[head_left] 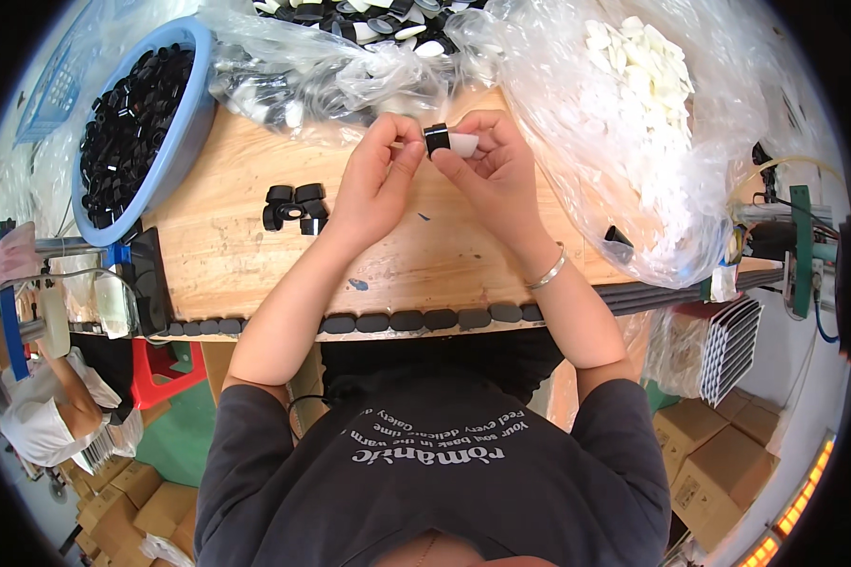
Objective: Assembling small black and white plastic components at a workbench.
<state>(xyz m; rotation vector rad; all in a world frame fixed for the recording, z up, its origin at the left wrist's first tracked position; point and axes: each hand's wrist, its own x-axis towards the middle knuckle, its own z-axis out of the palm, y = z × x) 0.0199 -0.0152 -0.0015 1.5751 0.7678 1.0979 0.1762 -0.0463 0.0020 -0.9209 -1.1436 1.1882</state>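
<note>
My right hand grips a glossy black cap-like piece together with a white flat-ended piece that sticks out of its right side. The thumb presses from below, the other fingers curl behind. Close against the black piece's left side is my left hand, its thumb and forefinger pinched together; whatever lies between them is hidden. Several loose black caps sit in a small cluster on the wooden table, left of my left forearm. Another black cap rests on its side at the right, by the plastic bag.
A blue basin full of black caps stands at the left. Clear bags with black and white pieces and with white pieces cover the far and right sides. A row of dark oval pieces lines the near edge. Another person sits at lower left.
</note>
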